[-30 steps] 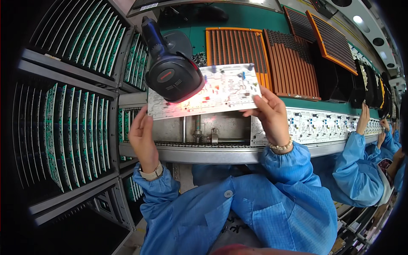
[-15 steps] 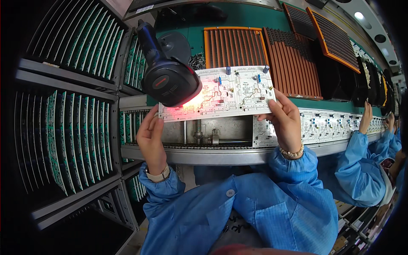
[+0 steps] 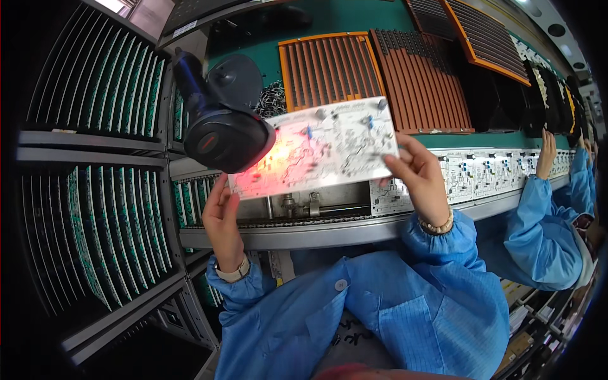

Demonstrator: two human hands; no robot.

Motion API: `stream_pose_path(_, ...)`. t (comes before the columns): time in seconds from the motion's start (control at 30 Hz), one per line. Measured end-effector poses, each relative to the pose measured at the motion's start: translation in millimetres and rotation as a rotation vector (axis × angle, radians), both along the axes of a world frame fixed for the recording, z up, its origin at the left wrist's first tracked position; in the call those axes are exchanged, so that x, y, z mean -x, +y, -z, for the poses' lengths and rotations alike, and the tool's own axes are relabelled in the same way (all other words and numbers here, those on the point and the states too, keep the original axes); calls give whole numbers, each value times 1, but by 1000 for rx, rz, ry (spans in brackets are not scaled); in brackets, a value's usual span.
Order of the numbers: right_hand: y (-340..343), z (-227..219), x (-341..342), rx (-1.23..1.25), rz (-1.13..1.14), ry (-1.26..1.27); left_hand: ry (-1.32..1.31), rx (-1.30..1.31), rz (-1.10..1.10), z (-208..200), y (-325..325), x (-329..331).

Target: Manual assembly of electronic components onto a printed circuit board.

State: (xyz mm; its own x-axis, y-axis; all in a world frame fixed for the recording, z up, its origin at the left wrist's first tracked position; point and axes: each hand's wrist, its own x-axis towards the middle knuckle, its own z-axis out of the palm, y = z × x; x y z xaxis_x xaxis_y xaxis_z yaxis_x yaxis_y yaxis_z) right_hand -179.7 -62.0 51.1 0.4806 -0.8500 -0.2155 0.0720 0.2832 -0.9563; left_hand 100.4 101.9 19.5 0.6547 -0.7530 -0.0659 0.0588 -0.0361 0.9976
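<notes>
Between my two hands is a white circuit board (image 3: 342, 142) with blue and dark components, tilted with its right end higher. My left hand (image 3: 221, 218) pinches its lower left corner, and my right hand (image 3: 419, 177) grips the right end with thumb on top. A black barcode scanner (image 3: 225, 136) on a stand (image 3: 234, 79) hangs over the board's left end. It throws a bright red light on the board. Underneath, the metal conveyor (image 3: 316, 237) runs from left to right, and another white board (image 3: 389, 195) lies on it beneath my right hand.
Racks of upright green boards (image 3: 120, 221) fill the left side. Orange-edged brown trays (image 3: 329, 69) lie on the green bench (image 3: 266, 44) beyond. More white boards (image 3: 487, 174) line the conveyor to the right, where a co-worker's hand (image 3: 546, 155) reaches in.
The board now tilts more, its left end lower, and looks blurred by motion. The red light still falls on its left part. The whole view has shifted a little, and both hands keep their grip.
</notes>
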Motion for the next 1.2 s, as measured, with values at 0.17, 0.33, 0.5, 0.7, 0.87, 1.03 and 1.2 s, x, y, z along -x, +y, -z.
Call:
stream_pose_path(0.17, 37, -4, 4, 222, -231, 512, -323, -279, -109, 21, 37, -16)
stream_pose_path(0.33, 56, 40, -5, 485, -292, 619, -591, -487, -68, 35, 46, -17)
stream_pose_path(0.5, 50, 50, -11, 529, -305, 731, -746, -522, -80, 35, 35, -12)
stream_pose_path(0.7, 52, 54, -13, 546, -281, 756, -744, -510, -80, 38, 35, -12)
stream_pose_path(0.87, 48, 57, -11, 548, -286, 731, -708, -468, -65, 33, 33, -5)
stream_pose_path(1.03, 45, 61, -10, 546, -303, 717, -751, -539, -55, 36, 30, -6)
stream_pose_path(1.2, 43, 63, -9, 555, -312, 718, -758, -545, -41, 36, 29, -5)
